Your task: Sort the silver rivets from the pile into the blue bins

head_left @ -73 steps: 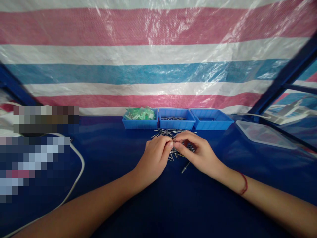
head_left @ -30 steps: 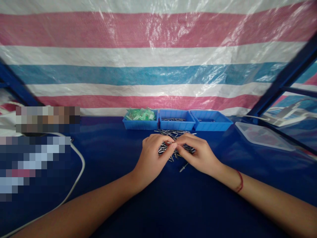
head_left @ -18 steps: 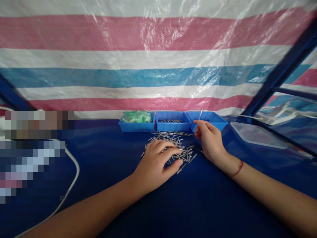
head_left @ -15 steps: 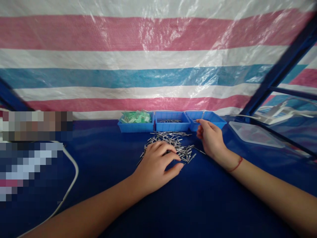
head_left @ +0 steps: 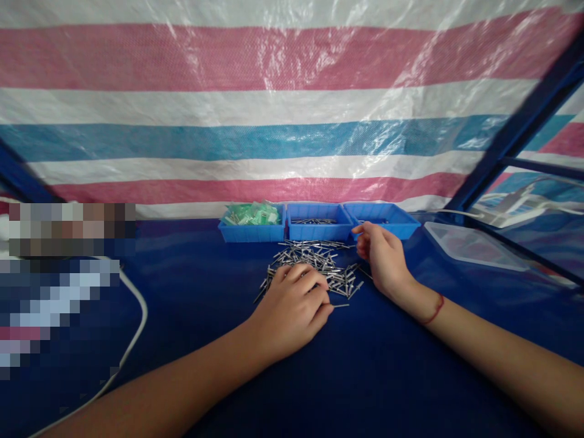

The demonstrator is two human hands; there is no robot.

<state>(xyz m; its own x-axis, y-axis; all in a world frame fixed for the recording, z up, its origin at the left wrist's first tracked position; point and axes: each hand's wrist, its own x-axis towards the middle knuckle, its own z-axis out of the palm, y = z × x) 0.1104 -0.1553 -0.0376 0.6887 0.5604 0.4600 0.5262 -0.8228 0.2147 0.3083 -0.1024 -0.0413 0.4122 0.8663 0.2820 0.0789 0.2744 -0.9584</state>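
A pile of thin metal rivets (head_left: 314, 255) lies on the dark blue table. Over its near edge, my left hand (head_left: 296, 304) pinches one rivet (head_left: 341, 305) between thumb and finger, the pin pointing right. My right hand (head_left: 383, 255) is right of the pile, in front of the right blue bin (head_left: 401, 226), with its fingers curled and apart and nothing seen in them. A few metal pieces lie in that bin. The middle blue bin (head_left: 319, 232) holds rivets, and the left blue bin (head_left: 253, 233) holds green plastic packets.
A clear plastic lid (head_left: 474, 246) lies at the right, near a white power strip (head_left: 506, 210) behind a blue frame bar. A white cable (head_left: 141, 304) curves along the left side. Striped sheeting (head_left: 274, 109) hangs behind the bins.
My left thumb and finger have closed on a rivet. The rivet that stuck up from my right hand is gone from its fingers, which have loosened and moved slightly left.
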